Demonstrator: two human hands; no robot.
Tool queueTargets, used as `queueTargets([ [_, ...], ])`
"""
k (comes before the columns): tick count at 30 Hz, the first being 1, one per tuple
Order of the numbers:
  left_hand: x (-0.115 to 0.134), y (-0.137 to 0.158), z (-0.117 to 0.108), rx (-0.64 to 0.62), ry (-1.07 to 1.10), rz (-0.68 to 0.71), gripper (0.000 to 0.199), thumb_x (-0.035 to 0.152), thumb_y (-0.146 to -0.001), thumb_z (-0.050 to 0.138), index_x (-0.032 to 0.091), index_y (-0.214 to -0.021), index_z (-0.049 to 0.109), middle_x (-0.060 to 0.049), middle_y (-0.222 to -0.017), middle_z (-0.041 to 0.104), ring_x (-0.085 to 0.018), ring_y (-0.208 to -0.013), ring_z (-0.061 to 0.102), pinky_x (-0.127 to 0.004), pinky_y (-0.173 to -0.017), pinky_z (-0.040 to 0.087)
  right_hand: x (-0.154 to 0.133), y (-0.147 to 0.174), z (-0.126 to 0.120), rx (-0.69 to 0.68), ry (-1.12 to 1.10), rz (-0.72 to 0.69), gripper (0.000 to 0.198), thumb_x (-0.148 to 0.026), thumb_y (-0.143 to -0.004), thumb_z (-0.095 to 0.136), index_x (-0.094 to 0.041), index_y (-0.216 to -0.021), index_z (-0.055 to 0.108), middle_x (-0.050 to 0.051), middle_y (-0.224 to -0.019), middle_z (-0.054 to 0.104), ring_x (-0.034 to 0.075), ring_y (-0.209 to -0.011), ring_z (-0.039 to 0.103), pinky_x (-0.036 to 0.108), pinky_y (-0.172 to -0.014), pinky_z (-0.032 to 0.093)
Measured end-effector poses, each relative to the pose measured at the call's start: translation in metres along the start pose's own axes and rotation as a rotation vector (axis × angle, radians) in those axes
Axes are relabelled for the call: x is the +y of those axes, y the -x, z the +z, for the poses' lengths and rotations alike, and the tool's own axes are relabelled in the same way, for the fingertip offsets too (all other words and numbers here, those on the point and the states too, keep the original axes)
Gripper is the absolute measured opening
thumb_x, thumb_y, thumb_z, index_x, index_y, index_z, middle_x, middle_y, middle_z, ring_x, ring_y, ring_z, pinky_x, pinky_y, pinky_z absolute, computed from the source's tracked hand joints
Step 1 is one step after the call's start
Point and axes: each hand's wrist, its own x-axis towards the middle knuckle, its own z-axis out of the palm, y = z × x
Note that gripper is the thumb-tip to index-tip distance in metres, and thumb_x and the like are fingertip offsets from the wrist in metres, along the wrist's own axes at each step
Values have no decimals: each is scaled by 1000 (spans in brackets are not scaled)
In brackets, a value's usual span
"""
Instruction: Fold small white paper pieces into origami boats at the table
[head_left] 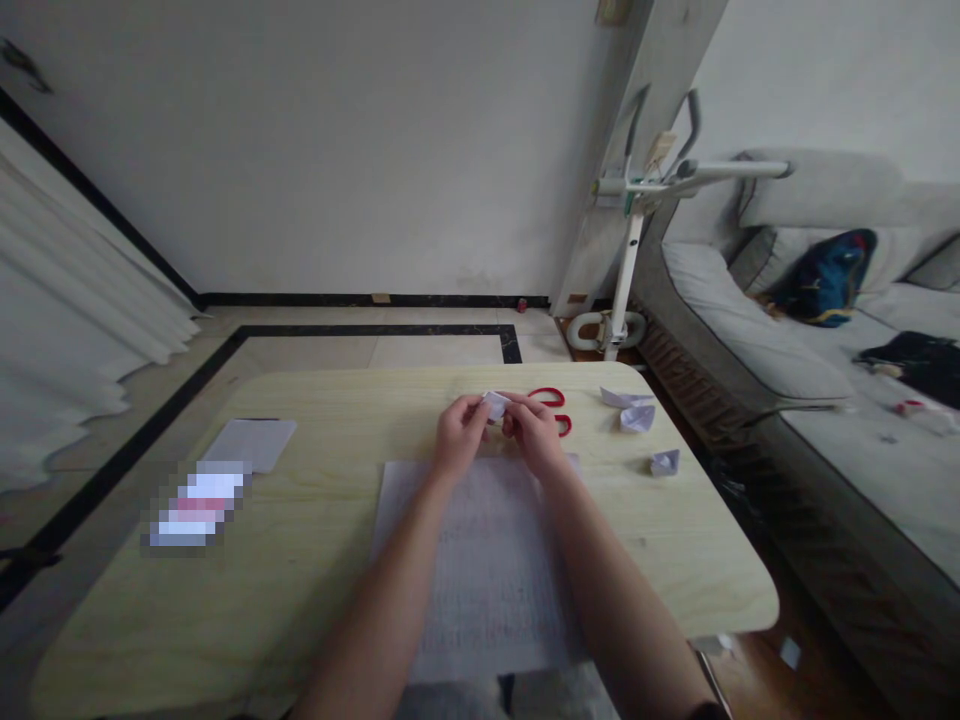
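Between my two hands is a small piece of folded white paper [495, 404], held a little above the far middle of the table. My left hand [459, 432] pinches its left side, and my right hand [531, 430] has its fingers closed on the right side. Red-handled scissors [549, 397] lie just beyond my right hand, their blades hidden behind it. A large printed sheet [487, 570] is spread beneath my forearms. Off to the right sit several small folded paper pieces, among them a paper boat [665, 462] and a folded paper shape [637, 418].
A stack of white paper [251, 445] lies on the left of the wooden table [315, 600], beside a blurred-out phone-like object [199, 505]. Past the table stand a white exercise frame [626, 260] and a grey sofa [750, 340]. A paper scrap [790, 653] is on the floor.
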Motion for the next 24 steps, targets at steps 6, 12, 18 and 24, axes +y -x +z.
queueTargets([
  [6,-2,-2,0,32,-24,-2,24,38,-79,61,15,-75,65,-1,-63,65,-11,-48,55,-21,-46,42,-3,2,0,70,118,-8,19,-31,-72,59,-16,-73,71,-3,-52,52,11,-49,43,24,-48,31],
  [12,-5,-3,1,35,-7,-15,26,38,-79,61,14,-87,67,-2,-70,68,-12,-48,56,-21,-45,44,-7,4,0,53,219,-59,21,-33,-74,58,-17,-63,64,-4,-49,49,11,-48,41,24,-49,30],
  [18,-4,-2,0,-5,-24,-4,20,33,-79,61,14,-83,67,-2,-66,67,-12,-50,57,-21,-47,45,-7,4,2,71,207,-46,18,-31,-73,58,-17,-64,65,-4,-49,48,11,-48,40,24,-48,30],
  [24,-6,-3,-1,-18,-43,40,19,33,-80,61,15,-84,67,-2,-66,67,-13,-56,60,-21,-52,48,-7,3,1,101,224,-34,18,-31,-71,57,-16,-66,67,-3,-51,52,12,-49,43,24,-49,31],
])
